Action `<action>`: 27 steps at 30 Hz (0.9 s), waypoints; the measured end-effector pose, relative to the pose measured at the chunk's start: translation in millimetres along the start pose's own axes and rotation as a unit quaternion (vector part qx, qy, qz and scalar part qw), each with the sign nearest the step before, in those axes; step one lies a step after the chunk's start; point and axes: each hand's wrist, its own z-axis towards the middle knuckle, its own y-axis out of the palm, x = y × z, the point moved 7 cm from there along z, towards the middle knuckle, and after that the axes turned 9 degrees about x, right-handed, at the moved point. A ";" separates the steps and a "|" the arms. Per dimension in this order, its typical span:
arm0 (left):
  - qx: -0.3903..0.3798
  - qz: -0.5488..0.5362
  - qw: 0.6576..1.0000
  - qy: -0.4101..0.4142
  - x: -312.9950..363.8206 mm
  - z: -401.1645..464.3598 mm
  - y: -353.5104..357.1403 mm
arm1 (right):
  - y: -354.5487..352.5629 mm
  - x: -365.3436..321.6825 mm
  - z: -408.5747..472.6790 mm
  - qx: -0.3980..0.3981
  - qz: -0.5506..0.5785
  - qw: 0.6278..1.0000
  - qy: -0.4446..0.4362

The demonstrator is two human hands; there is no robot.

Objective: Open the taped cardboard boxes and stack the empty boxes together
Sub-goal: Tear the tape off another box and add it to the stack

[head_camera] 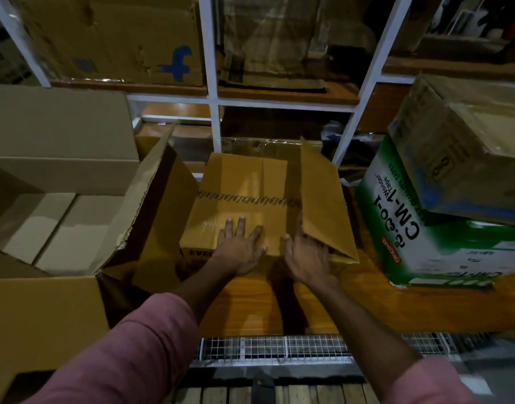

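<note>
At the centre of the table (367, 304) sits the box (236, 205). The left hand (238, 249) presses flat on its top, fingers straight. The right hand (306, 258), at 3 o'clock of the left, holds the raised flap (323, 196) from below, fingers loosely curled. A big open box (40, 310) stands at 9 o'clock, a green-and-white carton (425, 240) at 3 o'clock.

box in front of you (244, 199): brown cardboard, on the wooden shelf, printed tape strip across its top
its flaps: right flap (323, 196) raised and tilted, left one flat
open box on your left (46, 310): large, brown, flaps up, pale cartons inside
green-white box on your right (443, 243): on its side, print upside down
</note>
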 end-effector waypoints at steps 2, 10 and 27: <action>-0.009 0.022 1.000 -0.001 1.4 0.1 2.2 | -12.6 18.8 14.6 0.050 0.003 0.998 0.033; 0.002 0.057 0.998 -0.001 1.8 -11.0 6.0 | -37.5 79.5 36.9 0.126 -0.058 0.987 0.077; 0.023 0.048 0.998 0.022 8.6 -58.4 15.4 | 6.1 56.2 -32.4 -0.031 -0.076 0.997 -0.006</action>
